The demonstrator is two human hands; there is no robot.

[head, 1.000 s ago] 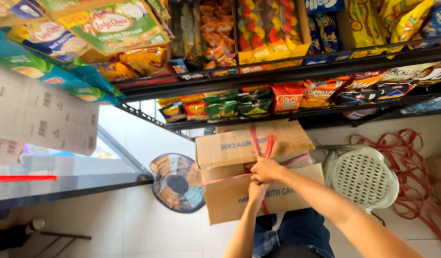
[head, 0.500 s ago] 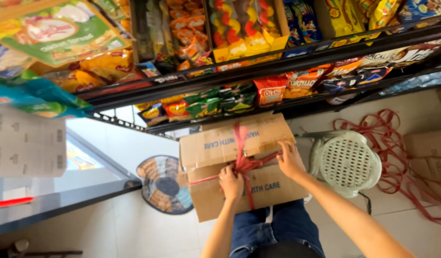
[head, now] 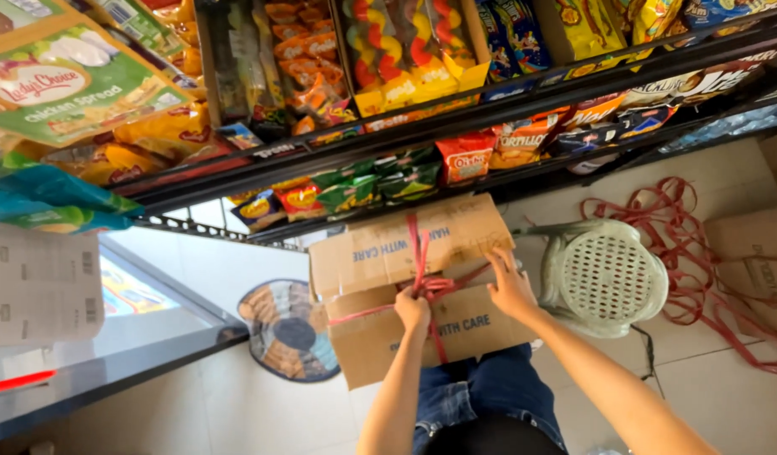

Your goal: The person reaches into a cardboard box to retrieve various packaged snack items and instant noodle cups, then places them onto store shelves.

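Gripping the red plastic strap at its knot, the left hand is closed in a fist right where the bands cross, at the centre of the frame. The right hand lies just right of it with fingers spread and pressed flat on the cardboard box, thumb toward the knot; it holds the box down and does not appear to be pinching the strap.

Judging from how things lie, the strap is on and tight: one band runs up over the far edge of the box, another runs down the near face toward the person's jeans, and a thinner band goes off to the left edge. The gathered bunch at the crossing looks knotted or twisted, so the binding, whether being tied or undone, seems to be midway, with the box closed.

The box is plain brown corrugated card with dark blue printing, its top flaps meeting in a slightly uneven seam under the strap, and it rests on the person's lap. Right of it stands a pale green perforated plastic stool, and loose red strapping lies coiled on the tiled floor beyond it. Snack packets fill the dark shelves across the top of the frame.
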